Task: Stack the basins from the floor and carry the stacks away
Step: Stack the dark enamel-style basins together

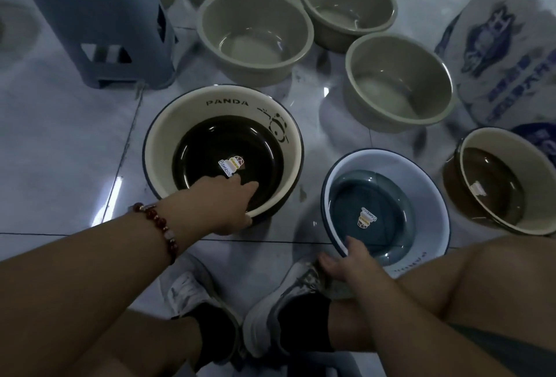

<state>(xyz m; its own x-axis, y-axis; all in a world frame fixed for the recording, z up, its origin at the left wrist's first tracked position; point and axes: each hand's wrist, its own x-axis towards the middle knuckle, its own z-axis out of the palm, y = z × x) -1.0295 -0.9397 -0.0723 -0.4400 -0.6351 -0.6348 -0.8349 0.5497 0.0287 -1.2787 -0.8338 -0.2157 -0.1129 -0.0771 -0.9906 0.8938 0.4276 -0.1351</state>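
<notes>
1. The cream basin (168,136) stands on the floor (60,151) straight ahead; the left hand (228,205) reaches over its near rim.
2. The blue basin (427,184) lies tilted just right of it, its near rim in the right hand (349,262), beside a shoe (288,295).
3. The cream basin's inner wall reads "PANDA" beside a panda drawing; a sticker (231,166) on its dark bottom reads "Bamboo". The blue basin carries a like sticker (366,217).
4. The left hand grips the cream rim, thumb outside, fingers inside on the dark bottom.
5. The right hand pinches the blue rim, thumb inside, fingers beneath.
6. Three grey basins (255,34) stand behind, a brown basin (493,184) at right, a stool (99,16) at left.
</notes>
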